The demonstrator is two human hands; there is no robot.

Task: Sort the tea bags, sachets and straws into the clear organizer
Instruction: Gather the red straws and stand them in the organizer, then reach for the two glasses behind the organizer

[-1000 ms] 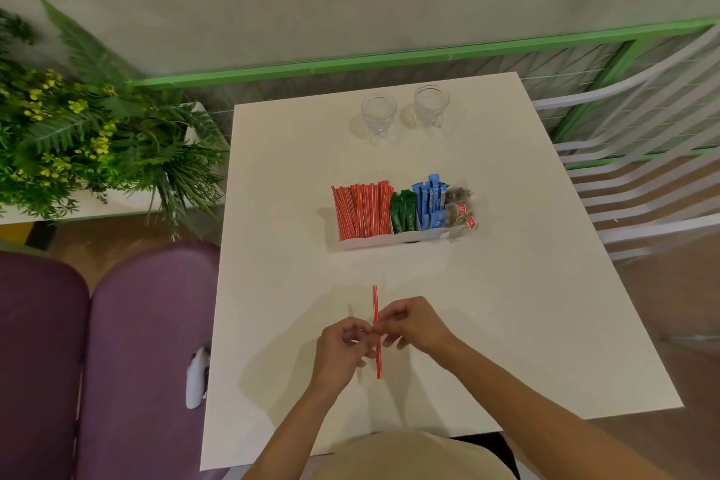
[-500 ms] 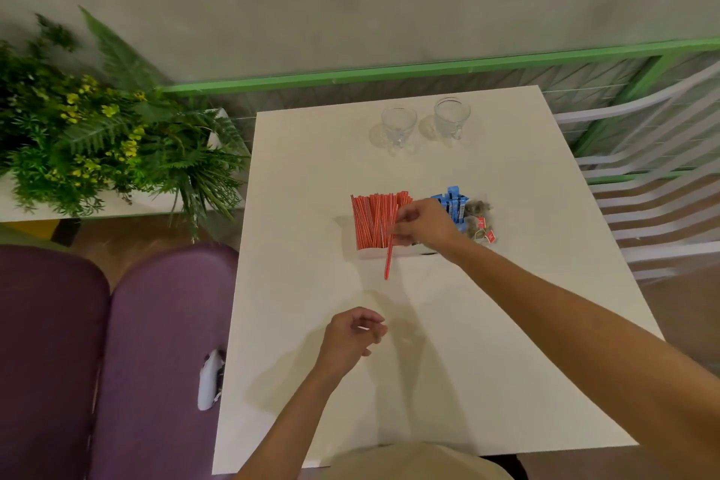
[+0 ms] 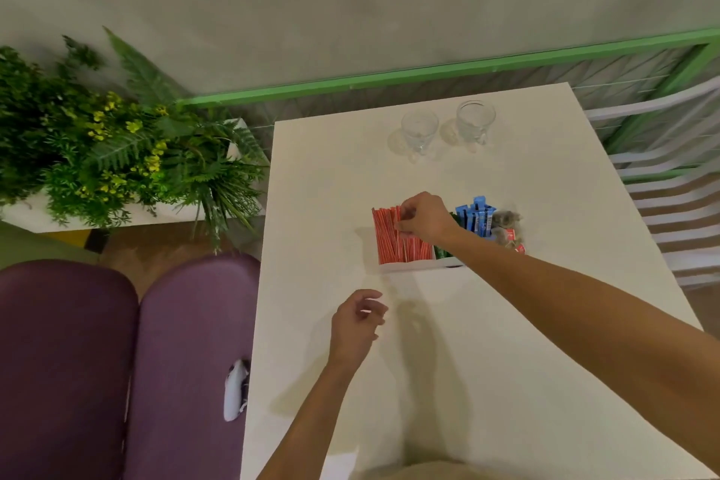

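Change: the single straw that hung below the right hand (image 3: 422, 216) half a second ago is no longer seen apart from the red straws (image 3: 389, 242); the hand has been shifted further over them.
Left hand (image 3: 356, 323): held nearest, above the table (image 3: 545, 323), fingers loosely curled, nothing held; well apart from the right hand.
Organizer (image 3: 409, 266): set beyond the left hand, its front wall just below the right wrist.
Right hand: fingers and thumb are curled onto the red straws, at their far ends.
Red straws: packed in the compartment under the right hand.
Green sachets (image 3: 442, 252): partly hidden beneath the right wrist.
Blue sachets (image 3: 477, 218): stood just right of the right hand.
Tea bags (image 3: 506, 226): placed further right, in the end compartment.
Glasses (image 3: 420, 129): two, set well beyond the right hand.
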